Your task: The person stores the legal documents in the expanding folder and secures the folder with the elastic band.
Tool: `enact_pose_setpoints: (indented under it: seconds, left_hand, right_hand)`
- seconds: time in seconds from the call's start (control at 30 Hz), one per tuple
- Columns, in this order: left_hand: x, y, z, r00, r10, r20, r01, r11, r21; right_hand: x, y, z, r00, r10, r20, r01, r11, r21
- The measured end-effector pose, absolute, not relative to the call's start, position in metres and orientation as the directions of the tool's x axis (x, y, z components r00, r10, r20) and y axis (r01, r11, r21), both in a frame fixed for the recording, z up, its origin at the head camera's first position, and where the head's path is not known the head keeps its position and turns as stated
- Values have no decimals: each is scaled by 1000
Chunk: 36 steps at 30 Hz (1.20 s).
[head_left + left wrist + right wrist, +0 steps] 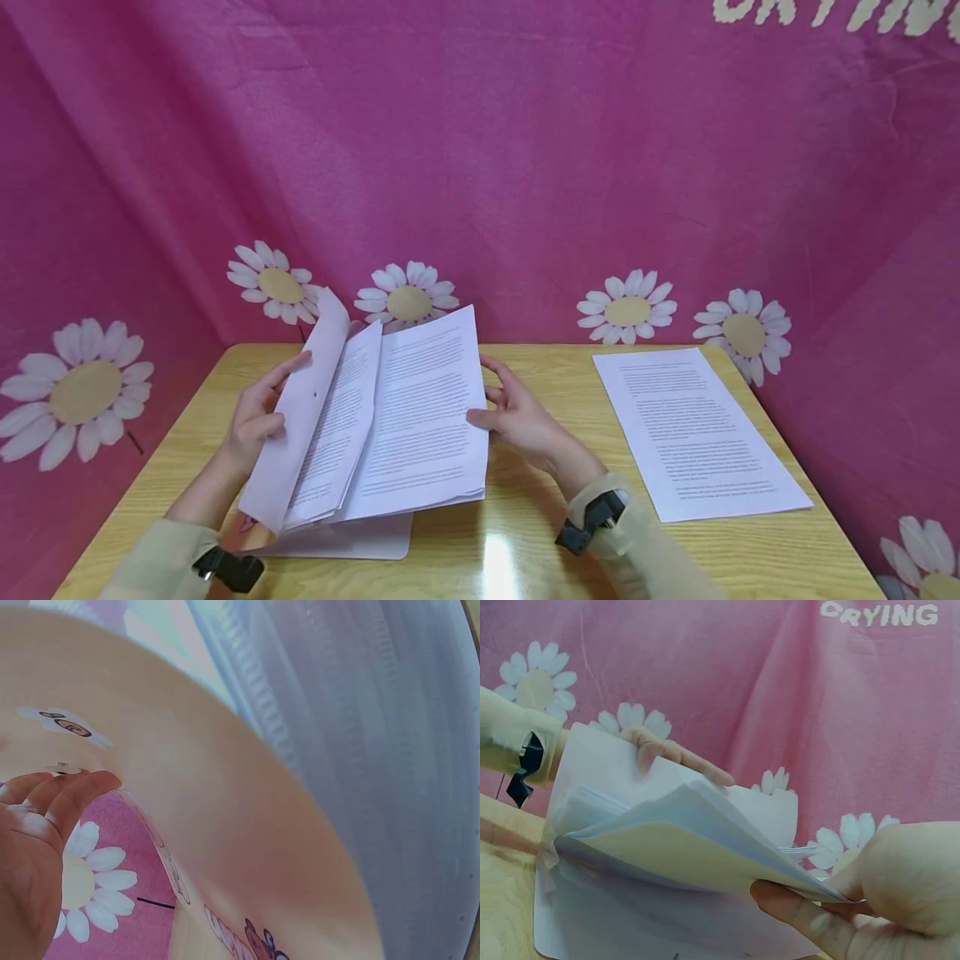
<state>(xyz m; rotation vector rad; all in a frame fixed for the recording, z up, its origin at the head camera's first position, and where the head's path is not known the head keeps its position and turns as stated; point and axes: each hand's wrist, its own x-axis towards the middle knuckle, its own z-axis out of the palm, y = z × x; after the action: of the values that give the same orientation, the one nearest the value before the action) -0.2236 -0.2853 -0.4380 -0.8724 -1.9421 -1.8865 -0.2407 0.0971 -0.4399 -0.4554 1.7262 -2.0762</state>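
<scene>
The right hand [525,421], the nearer one, pinches the outer edge of the printed sheets [427,408], which lie right of, and roughly lengthwise along, the folder's raised cover [296,442], gripped by the left hand [252,417].

Folder cover [296,437]: smooth, bendable sheet, apparently plastic, with a soft satin sheen
Folder's inner panel [405,750]: translucent, plastic-looking, with a bluish, streaky gloss and ribbed marks
Held printed pages [423,417]: thin white paper, matt
Loose printed page [701,437]: flat white paper, matt and smooth
Desk [551,375]: wood-grained top, polished enough to throw back a bright glare
Daisy backdrop [480,167]: matt cloth, softly creased
Sleeves [648,550]: matt cloth
Wrist devices [603,508]: black, plastic-looking
</scene>
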Motion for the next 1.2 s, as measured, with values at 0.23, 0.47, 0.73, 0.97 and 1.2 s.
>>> enact_pose_setpoints:
  seconds: [0.23,0.47,0.73,0.97,1.2]
  left_hand:
    - [-222,-285,-438,-782,205,589,596,-32,803]
    - [-223,-286,-437,-781,198,592,601,-19,799]
    - [-224,-288,-438,-775,197,600,610,-10,792]
    - [-223,-287,-438,-777,188,601,612,1,791]
    - [-223,-285,-437,-772,200,604,611,-32,791]
  right_hand:
    - [-238,90,-446,-844,-535,-22,127,-159,-979]
    - [-237,90,-446,-802,-595,-54,197,-178,-964]
    - [-236,94,-442,-759,-648,-64,235,-182,-955]
    - [-238,84,-443,-768,-637,-71,240,-183,-953]
    - [-240,66,-445,-778,-623,-75,223,-163,-961]
